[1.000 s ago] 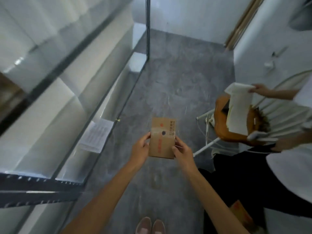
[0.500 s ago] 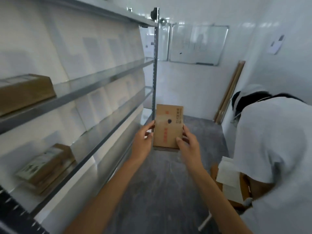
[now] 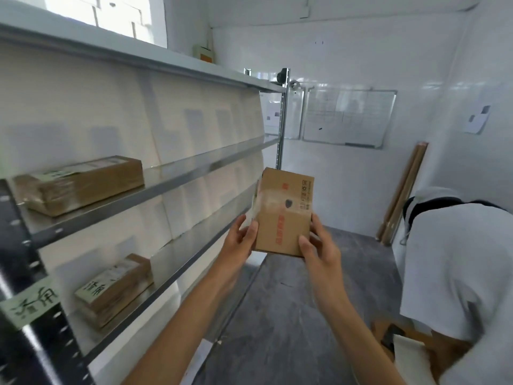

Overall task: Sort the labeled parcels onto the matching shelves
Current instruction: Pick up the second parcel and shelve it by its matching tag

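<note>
— Where is our box [image 3: 283, 212]?
— Clamped between our left hand [image 3: 241, 240] and right hand [image 3: 319, 245], beside the shelves [image 3: 177, 173].
— Its label?
— Smudged; we cannot read it.

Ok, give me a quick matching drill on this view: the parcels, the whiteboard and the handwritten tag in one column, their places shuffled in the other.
Things:
1. held parcel
2. long parcel
3. labelled parcel
4. whiteboard
5. handwritten tag

Places:
A. far wall
B. near shelf upright
C. between left hand and right hand
D. lower shelf
E. middle shelf

Pairs: 1-C, 2-E, 3-D, 4-A, 5-B
</note>
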A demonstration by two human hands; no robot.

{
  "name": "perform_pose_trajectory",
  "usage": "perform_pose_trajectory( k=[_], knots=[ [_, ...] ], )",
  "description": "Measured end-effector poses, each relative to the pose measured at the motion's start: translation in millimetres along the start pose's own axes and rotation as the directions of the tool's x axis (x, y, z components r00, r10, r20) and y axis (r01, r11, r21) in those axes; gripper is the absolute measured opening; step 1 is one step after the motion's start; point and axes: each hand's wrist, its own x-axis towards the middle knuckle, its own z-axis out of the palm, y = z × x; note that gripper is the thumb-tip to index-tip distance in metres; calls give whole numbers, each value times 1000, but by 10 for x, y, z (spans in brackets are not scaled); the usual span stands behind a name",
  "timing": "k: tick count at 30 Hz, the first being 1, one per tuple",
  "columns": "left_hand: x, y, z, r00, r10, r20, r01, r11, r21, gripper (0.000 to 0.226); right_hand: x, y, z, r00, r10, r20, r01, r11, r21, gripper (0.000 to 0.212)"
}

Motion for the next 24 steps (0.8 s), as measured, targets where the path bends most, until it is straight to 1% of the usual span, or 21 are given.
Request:
perform_pose_trajectory(
  k=[2, 5, 8, 11, 16, 21, 24],
  knots=[
    [-118, 33, -82, 1000, -4, -1, 4, 1000, -2, 79, -12, -81, 58, 999, -29, 40, 28, 1000, 13, 49],
    [-302, 90, -214, 999, 2, -49, -2, 1000, -7, 75, -51, -165, 166, 991, -60, 122, 56, 998, 33, 45],
    [-543, 156, -352, 991, 15, -132, -18, 1000, -15, 71, -134, -189, 306, 977, -74, 200, 58, 995, 85, 46],
    [-835, 217, -506, 971, 19, -237, -18, 1000, 6, 73, -265, -225, 494, 956, -69, 286, 24, 987, 159, 44],
    [-1347, 362, -811, 893, 25, -448, 15, 996, 86, 82, -547, -324, 888, 916, -71, 396, -50, 957, 287, 47],
    [-1911, 541, -1159, 799, 106, -592, -6, 986, 168, 101, -872, -563, 1278, 843, -110, 526, -91, 935, 342, 48],
    [-2263, 643, -1356, 759, 170, -628, -40, 976, 215, 90, -1122, -740, 1506, 788, -156, 595, -105, 919, 379, 50]
  ],
)
